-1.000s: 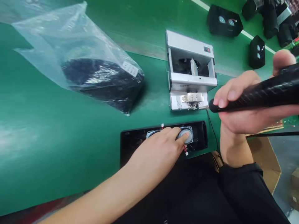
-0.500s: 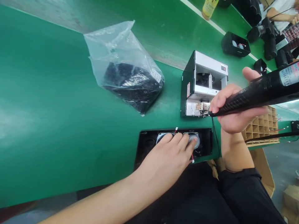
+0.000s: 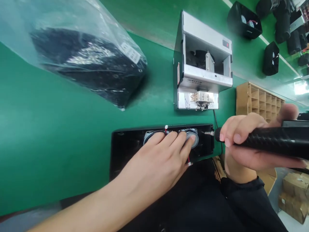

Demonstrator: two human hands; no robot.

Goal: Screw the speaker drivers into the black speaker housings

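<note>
A long black housing (image 3: 205, 149) lies on the green table, with two round speakers (image 3: 194, 141) in it. My left hand (image 3: 161, 154) is over them, its bent fingers pressed together on the speakers, one fingertip on the right one's pale disc. Small red leads with white plugs (image 3: 190, 164) stick out beside the hand. My right hand (image 3: 246, 138) is wrapped round a black electric screwdriver (image 3: 272, 141), held nearly level. Its bit points left, over the housing's right end. Whether a screw sits on the tip is too small to tell.
A silver and black machine (image 3: 202, 75) stands behind the housing, a cable running from it. Plastic-wrapped black parts (image 3: 96, 64) lie at upper left. A cardboard divider box (image 3: 242, 96) stands to the right. More black housings (image 3: 245, 21) are at upper right, with cartons (image 3: 294, 193) lower right.
My right hand has carried the screwdriver from the machine's front to the housing's right end. My left hand stays on the speakers. The view has shifted, bringing the bag and machine closer.
</note>
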